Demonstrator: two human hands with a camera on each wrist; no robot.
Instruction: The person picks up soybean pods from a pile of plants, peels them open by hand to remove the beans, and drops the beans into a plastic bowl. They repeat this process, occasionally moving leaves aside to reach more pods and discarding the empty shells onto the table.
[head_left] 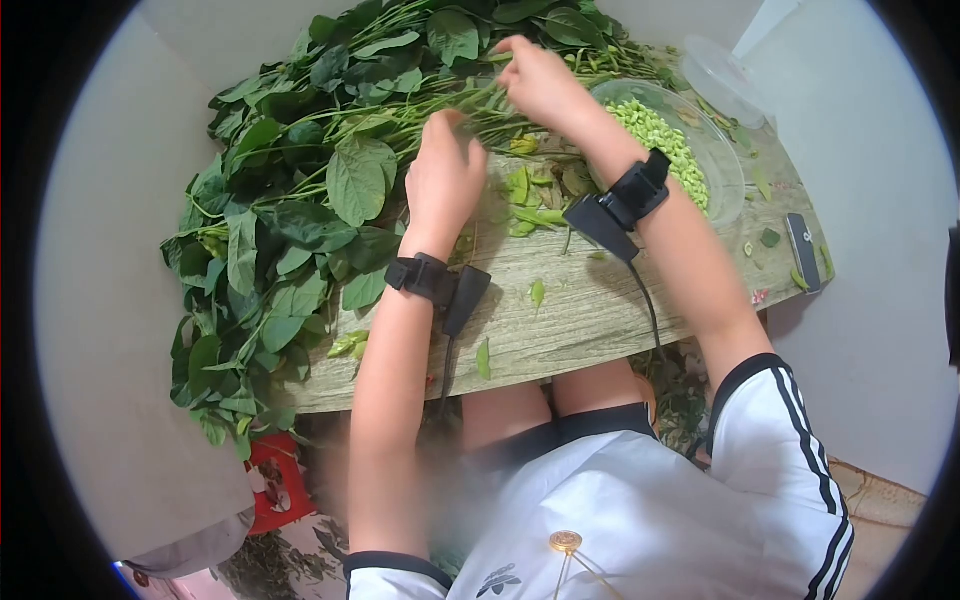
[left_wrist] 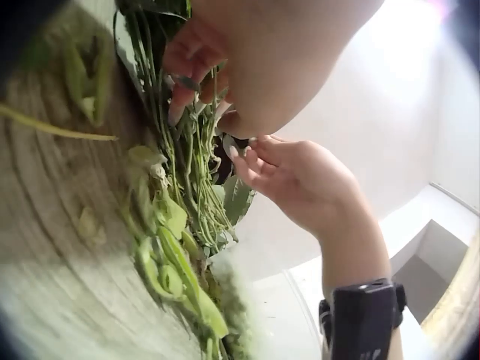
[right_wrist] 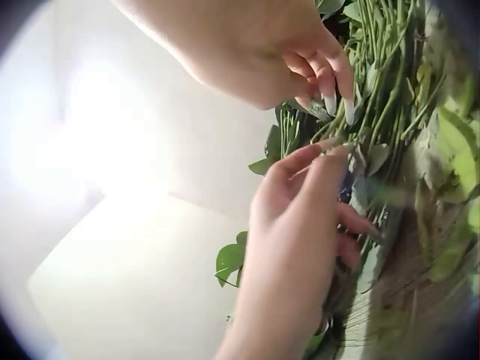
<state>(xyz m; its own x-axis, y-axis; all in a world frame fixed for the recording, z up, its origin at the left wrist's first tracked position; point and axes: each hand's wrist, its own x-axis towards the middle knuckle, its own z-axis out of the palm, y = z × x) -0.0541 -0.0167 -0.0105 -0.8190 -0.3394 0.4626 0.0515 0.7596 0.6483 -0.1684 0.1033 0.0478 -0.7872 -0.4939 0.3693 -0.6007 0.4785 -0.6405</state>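
A thick pile of leafy green bean plants [head_left: 300, 150] covers the table's back and left, its thin stems [right_wrist: 386, 67] bundled toward the middle. At the near side of the stems is my left hand [head_left: 443, 185], thumb apart from the loosely bent fingers, whose tips reach the stalks. My right hand [head_left: 545, 88] hovers farther back over the same stems, fingers bent and spread from the thumb. In the left wrist view, the right hand [left_wrist: 300, 176] shows no held thing. Split green pods [left_wrist: 180, 277] lie beside the stems.
A clear bowl [head_left: 735, 165] of shelled green beans [head_left: 655, 135] stands right of my right forearm. Behind it sits a clear plastic container [head_left: 720, 80]. A phone-like object [head_left: 803, 253] lies at the table's [head_left: 560, 320] right edge. Below left is a red basket-like thing [head_left: 280, 485].
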